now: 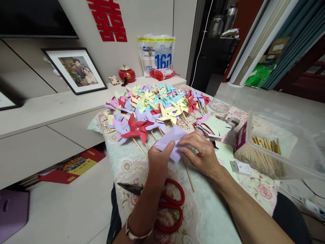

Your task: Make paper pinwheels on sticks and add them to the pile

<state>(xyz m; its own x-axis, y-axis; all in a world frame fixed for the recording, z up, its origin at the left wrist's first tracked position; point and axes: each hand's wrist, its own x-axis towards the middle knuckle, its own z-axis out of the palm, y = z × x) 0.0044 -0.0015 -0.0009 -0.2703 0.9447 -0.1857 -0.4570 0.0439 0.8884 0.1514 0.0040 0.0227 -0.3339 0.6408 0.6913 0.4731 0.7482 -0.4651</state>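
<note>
A piece of light purple paper point(170, 139) is between my hands above the table, partly folded and hidden by my fingers. My left hand point(160, 156) grips its lower left side, thumb on top. My right hand point(199, 150) pinches at its right edge; the exact fingertip contact is partly hidden. Red-handled scissors point(175, 196) lie under my left forearm, blades pointing left. A thin wooden stick point(188, 176) rests on the cloth below the paper. Finished paper pinwheels point(137, 128) in red, purple, yellow and blue are heaped just beyond my hands.
At right stands a clear plastic box point(286, 166) with wooden sticks point(266, 145). Stacked cut paper sheets point(215, 125) and a small white-grey box point(241, 167) lie beside it. A flowered tablecloth point(265, 189) covers the table. Behind is a white cabinet point(50, 108) with a framed picture point(76, 71).
</note>
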